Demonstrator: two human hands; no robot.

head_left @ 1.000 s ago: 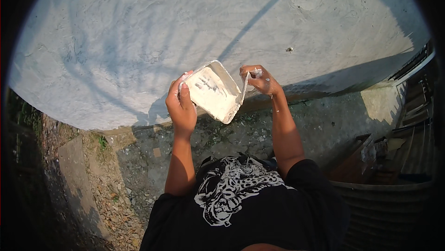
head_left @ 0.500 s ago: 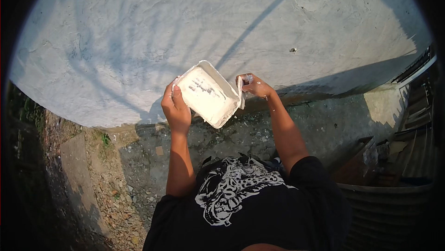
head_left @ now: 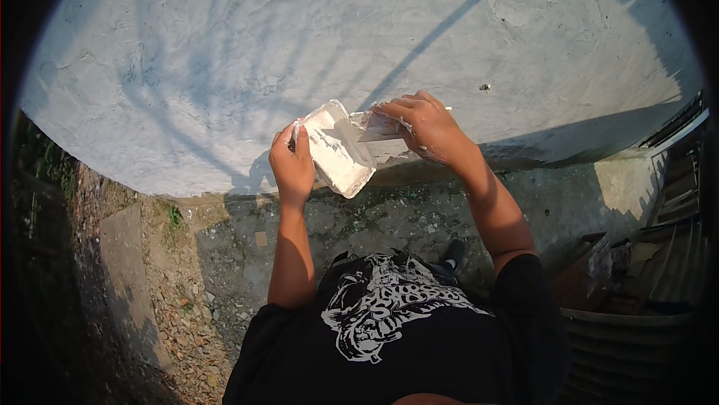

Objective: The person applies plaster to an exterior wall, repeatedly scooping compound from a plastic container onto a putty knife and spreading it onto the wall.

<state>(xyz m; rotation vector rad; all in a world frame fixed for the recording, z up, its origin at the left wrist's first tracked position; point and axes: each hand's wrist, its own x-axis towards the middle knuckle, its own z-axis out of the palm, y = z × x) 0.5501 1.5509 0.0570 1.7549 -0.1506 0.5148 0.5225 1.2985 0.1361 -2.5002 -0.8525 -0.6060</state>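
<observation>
My left hand (head_left: 293,169) grips the left side of a white rectangular tub (head_left: 365,155), its thumb over the rim. The tub is tilted, and creamy white paste (head_left: 334,152) lies inside with an uneven, scraped surface. My right hand (head_left: 436,132) is closed around a flat, paste-smeared scraper (head_left: 380,128). The scraper's left edge reaches the tub's upper right rim; whether it touches I cannot tell. White paste clings to my right fingers and wrist. My right palm hides part of the scraper.
A rough pale plastered wall (head_left: 299,38) stands in front, with a small hole (head_left: 485,87) to the right. Below it runs a stained concrete strip (head_left: 359,225). Rubble (head_left: 191,323) and a flat board (head_left: 129,270) lie at left; corrugated sheets (head_left: 636,345) are at lower right.
My right hand has swung up and right, turning the scraper from upright beside the tub's right wall to flatter at its upper rim. The tub has tilted further, and its paste looks more disturbed.
</observation>
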